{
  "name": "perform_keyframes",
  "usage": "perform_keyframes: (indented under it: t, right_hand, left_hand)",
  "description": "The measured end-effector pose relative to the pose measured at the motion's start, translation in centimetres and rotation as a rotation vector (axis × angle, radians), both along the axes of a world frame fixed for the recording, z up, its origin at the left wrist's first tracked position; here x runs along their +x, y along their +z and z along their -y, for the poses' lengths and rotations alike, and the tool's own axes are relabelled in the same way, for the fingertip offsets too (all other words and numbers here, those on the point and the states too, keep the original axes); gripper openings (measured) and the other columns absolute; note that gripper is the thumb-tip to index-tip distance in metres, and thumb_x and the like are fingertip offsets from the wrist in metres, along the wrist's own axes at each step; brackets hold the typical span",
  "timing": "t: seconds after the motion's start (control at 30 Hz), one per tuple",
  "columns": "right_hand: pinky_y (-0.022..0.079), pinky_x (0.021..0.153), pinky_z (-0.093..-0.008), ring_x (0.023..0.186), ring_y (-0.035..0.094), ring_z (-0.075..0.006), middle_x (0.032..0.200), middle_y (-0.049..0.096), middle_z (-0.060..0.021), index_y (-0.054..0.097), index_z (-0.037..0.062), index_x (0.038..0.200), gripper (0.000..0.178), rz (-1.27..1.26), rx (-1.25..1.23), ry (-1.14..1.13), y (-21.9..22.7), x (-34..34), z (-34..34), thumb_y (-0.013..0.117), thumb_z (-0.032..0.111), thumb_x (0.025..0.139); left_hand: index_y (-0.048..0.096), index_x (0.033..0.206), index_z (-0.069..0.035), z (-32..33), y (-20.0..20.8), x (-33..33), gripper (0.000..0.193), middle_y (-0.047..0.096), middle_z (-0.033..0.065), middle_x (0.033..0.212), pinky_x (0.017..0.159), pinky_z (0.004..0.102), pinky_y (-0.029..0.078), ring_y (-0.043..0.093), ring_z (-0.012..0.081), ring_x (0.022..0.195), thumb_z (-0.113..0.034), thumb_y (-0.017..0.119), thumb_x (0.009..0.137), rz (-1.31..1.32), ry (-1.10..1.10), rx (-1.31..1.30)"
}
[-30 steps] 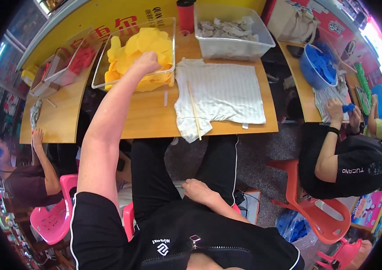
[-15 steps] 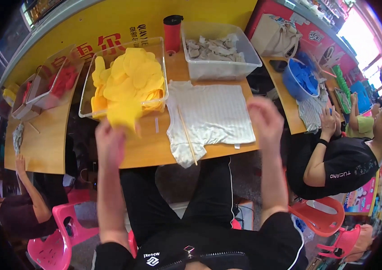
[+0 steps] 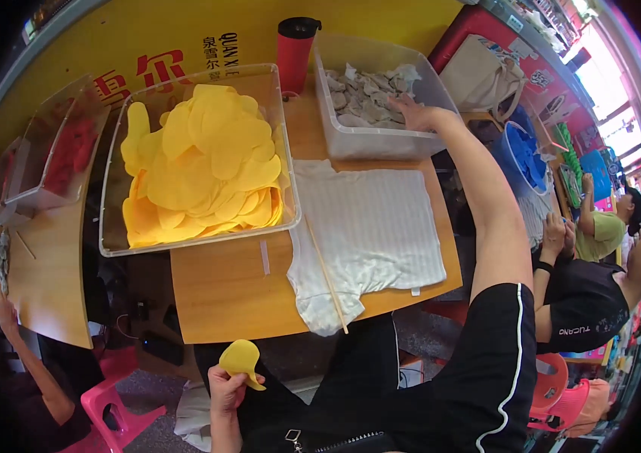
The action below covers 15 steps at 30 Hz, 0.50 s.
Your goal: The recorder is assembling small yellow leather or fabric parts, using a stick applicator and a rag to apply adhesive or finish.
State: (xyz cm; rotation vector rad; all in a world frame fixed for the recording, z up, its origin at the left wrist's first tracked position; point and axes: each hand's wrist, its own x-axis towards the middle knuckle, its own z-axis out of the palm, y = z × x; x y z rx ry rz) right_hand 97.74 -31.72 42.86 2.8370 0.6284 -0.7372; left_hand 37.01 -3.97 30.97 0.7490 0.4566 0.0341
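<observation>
My left grip (image 3: 228, 391) pinches a yellow piece (image 3: 240, 361), held over my lap, just off the near edge of the tabletop (image 3: 222, 302). A moment ago it was beside the heaped yellow pieces (image 3: 207, 151) in their clear bin (image 3: 290, 162); now it has come down here. My right grip (image 3: 417, 115) has gone into the gray-filled bin (image 3: 381, 143), fingers spread, touching gray pieces (image 3: 366, 90); I judge none is gripped. So one yellow piece is out, and the work seems turned to the gray ones. The striped white shirt (image 3: 381, 226) lies flat, untouched.
</observation>
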Motion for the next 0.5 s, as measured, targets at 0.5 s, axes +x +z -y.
perform_keyframes:
  t: [0.5]
  right_hand:
    - [0.053,0.061,-0.0347,0.075,0.065,-0.0225,0.083,0.065,-0.0149,0.062,-0.0022,0.104,0.043,0.375,0.581,-0.028,2.3,-1.4,1.6,0.069,0.011,0.064]
  left_hand:
    - [0.060,0.099,0.010,0.5,0.7,1.2,0.026,0.065,0.0193,0.080,0.067,0.0457,0.057,0.067,0.0330,0.076,-0.004,0.066,0.078,0.036,-0.036,0.045]
